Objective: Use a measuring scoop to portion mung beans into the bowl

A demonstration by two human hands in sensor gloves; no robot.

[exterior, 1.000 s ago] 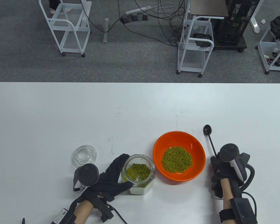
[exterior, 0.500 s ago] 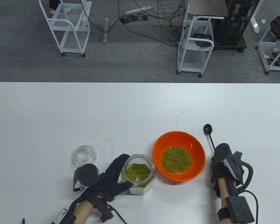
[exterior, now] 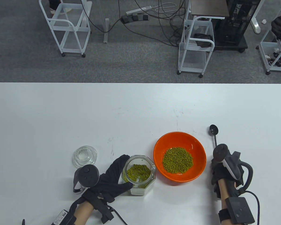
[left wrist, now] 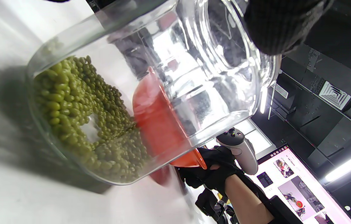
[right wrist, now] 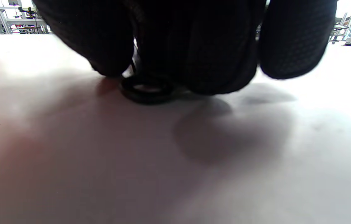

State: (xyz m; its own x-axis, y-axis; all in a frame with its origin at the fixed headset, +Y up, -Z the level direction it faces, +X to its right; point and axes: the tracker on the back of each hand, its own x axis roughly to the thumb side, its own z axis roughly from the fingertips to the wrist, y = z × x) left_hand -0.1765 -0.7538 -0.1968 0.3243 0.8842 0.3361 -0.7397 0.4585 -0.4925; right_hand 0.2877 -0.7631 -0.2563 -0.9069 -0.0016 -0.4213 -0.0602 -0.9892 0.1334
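White table [exterior: 140, 105], L hand [exterior: 112, 178] grips jar [exterior: 140, 174], wrist cam shows beans [left wrist: 79, 102] w/ gap

The table view is bright and sharp, with soft light from above. The white table [exterior: 84, 112] shows only small, pale shadows. In the left wrist view the glass jar [left wrist: 150, 77] is very close and bends what is behind it, with white glare on the glass. Long ceiling lights [left wrist: 342, 165] glow at the right. The right wrist view is dim and blurry. The gloved fingers [right wrist: 293, 40] are dark and fuzzy, with a big soft shadow under them.
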